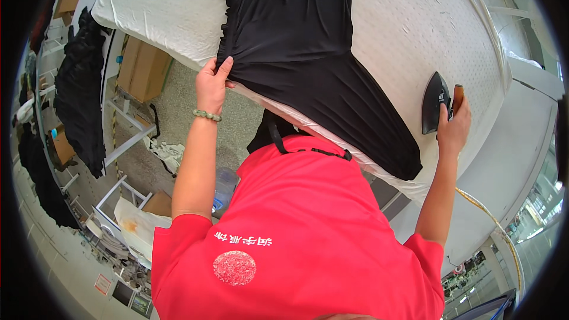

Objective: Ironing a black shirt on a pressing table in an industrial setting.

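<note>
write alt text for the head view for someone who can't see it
A left hand holds the edge of a black garment spread on a white table, while the right hand grips an iron to the garment's right. A red shirt fills the lower middle; black clothes and a cardboard box show at left.

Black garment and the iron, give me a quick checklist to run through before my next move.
1. Left hand pinching the black garment by its edge: ok.
2. Right hand on the brown handle of the iron: ok.
3. Iron apart from the garment: ok, white padded cover shows between them.
4. Garment free of creases: not ok, folds show across it.
5. Iron hot: cannot tell.
</note>
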The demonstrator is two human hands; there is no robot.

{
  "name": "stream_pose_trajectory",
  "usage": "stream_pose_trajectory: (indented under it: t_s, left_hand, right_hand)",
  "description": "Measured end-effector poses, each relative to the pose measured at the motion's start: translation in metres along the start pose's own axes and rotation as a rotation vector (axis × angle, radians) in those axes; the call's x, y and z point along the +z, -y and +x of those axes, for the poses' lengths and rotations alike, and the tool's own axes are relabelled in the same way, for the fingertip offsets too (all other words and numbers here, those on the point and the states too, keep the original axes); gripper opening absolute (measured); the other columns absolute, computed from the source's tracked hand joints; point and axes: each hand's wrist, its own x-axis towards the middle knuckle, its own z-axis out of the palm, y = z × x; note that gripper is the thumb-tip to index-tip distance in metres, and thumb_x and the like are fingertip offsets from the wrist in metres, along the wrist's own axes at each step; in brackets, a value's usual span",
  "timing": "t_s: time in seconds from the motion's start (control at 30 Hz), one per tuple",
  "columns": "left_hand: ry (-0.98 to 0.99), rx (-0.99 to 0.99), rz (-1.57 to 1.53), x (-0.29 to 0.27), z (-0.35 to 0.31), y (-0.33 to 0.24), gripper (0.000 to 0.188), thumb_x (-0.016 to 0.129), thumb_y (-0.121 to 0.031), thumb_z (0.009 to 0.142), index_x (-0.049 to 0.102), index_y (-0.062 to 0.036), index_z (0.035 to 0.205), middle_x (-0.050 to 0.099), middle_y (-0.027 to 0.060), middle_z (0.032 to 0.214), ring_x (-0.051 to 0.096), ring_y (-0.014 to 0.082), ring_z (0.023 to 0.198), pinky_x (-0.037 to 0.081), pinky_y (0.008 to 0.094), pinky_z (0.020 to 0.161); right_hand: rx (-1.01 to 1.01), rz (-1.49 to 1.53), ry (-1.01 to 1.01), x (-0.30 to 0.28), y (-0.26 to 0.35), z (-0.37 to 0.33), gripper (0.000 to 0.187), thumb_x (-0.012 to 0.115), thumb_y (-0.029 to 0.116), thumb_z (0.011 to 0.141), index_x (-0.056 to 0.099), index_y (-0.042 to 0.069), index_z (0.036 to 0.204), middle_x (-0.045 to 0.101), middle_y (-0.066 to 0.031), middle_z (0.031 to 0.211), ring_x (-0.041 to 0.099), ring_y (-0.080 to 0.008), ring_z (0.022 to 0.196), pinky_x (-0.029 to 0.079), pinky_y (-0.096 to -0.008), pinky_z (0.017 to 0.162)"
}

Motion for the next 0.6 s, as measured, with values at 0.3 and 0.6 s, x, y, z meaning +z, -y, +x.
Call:
stream_pose_trajectory:
  t_s: [0.3, 0.6]
  left_hand:
    - [0.13, -0.008, -0.03, -0.021, 0.01, -0.002, 0.023, 0.072, -0.025, 0.1, 0.069, -0.0032, 0.105, 0.068, -0.0034, 0.087, 0.056, 0.0048, 0.07, 0.045, 0.0203, 0.06]
    - [0.256, -0.042, 0.049, -0.033, 0.022, -0.011, 0.02, 0.073, -0.024, 0.099, 0.068, -0.0046, 0.1, 0.059, -0.0072, 0.078, 0.046, 0.001, 0.063, 0.038, 0.0209, 0.056]
  right_hand:
    - [0.748, 0.334, 0.748, 0.035, -0.022, 0.062, 0.035, 0.079, 0.034, 0.09, 0.067, 0.001, 0.088, 0.067, -0.0089, 0.073, 0.067, -0.0175, 0.064, 0.052, -0.0327, 0.058]
    - [0.573, 0.505, 0.717, 0.015, 0.055, 0.05, 0.037, 0.079, 0.033, 0.09, 0.059, 0.005, 0.076, 0.056, -0.0015, 0.061, 0.055, -0.011, 0.051, 0.046, -0.029, 0.049]
